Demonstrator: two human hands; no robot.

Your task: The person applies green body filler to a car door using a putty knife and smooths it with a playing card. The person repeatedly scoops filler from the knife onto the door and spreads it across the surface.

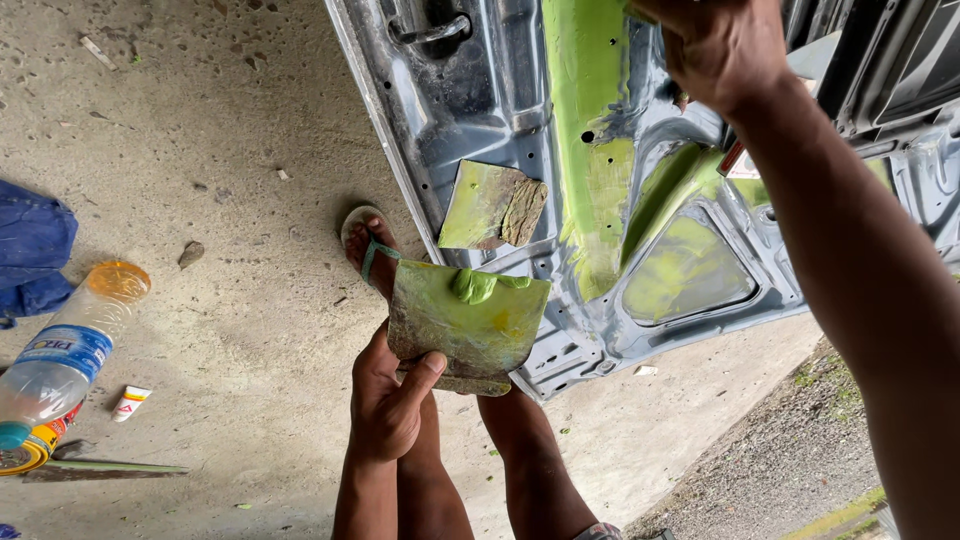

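The left hand (392, 395) was closed on the lower edge of a flat mixing board (468, 322), thumb pressed over its front face and fingers curled behind, so the board stood up and forward from the hand, tilted slightly. A lump of green putty (474, 284) sat on the board near its top edge, well clear of the thumb, and smears of the same green and some yellow covered the board's face. The right hand (720, 45) was raised at the top of the view, fingers curled shut against the grey car door panel (470, 110); what it gripped could not be told, as the fingers hid it. Wide streaks of green filler (590, 150) ran down the panel just below and left of that hand. Two smaller scraper plates (492, 207) lay on the panel, above the board and apart from both hands. Below the board a foot in a sandal (368, 245) rested on the concrete floor (230, 200). Far to the left lay a plastic bottle (62, 360), a small tube (130, 402) and blue cloth (30, 250)
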